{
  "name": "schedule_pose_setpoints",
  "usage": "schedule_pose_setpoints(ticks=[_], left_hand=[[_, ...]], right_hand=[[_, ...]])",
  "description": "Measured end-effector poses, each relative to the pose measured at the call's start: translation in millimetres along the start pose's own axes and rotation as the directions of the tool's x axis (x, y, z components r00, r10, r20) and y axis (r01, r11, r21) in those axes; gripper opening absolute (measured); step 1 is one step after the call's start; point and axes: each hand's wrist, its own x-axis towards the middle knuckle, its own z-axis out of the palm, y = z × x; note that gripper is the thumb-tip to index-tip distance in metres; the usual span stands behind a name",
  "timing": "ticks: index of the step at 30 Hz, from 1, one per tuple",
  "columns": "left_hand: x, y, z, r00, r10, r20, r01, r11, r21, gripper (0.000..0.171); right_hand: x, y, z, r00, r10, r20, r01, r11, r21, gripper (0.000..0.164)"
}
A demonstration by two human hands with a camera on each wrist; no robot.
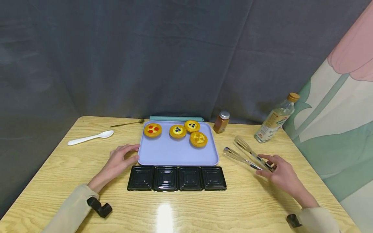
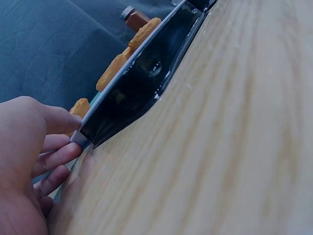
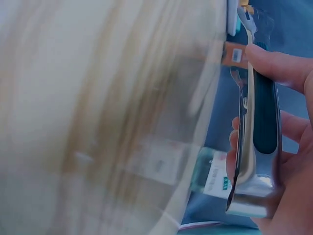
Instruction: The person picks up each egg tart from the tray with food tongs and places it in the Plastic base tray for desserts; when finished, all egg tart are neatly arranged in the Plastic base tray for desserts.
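Observation:
My left hand (image 1: 120, 158) rests at the left edge of a lavender tray (image 1: 175, 157), thumb and fingertips touching its rim near the front corner. Several egg tarts sit on that tray: one with red fruit (image 1: 152, 129), two topped with blueberries (image 1: 177, 131), and one with a yellow wedge pattern (image 1: 198, 139). On the right, my right hand (image 1: 281, 171) grips a pair of metal tongs (image 3: 265, 107) by their dark-padded handles, thumb on one arm and fingers round the other. The tongs' ends (image 1: 234, 154) point toward the tray, spread apart.
Several black square dishes (image 1: 166, 178) line the tray's front. Behind it lies a teal bar (image 1: 176, 118). A small spice jar (image 1: 221, 122) and a tall bottle (image 1: 275, 119) stand at right. A white spoon (image 1: 90, 137) and a thin dark spoon (image 1: 128, 123) lie at left.

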Motion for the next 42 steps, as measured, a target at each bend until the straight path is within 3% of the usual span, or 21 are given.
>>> schedule_pose_setpoints(ticks=[18,34,42], left_hand=[[1.0,0.7,1.1,1.0,-0.006,0.0,0.006,1.0,-0.002,0.045],[-0.9,-1.1,1.8,1.0,0.002,-0.009,-0.002,1.0,-0.008,0.045],[-0.1,-1.3,1.2,1.0,0.002,-0.008,-0.002,1.0,-0.011,0.045]], right_hand=[[6.1,-54.5,4.0,0.993,-0.109,-0.04,0.109,0.994,-0.016,0.057],[28.9,-84.9,25.1,0.981,-0.183,-0.061,0.182,0.983,-0.011,0.056],[39.4,-92.0,34.6,0.983,-0.174,-0.055,0.174,0.985,0.002,0.056]])
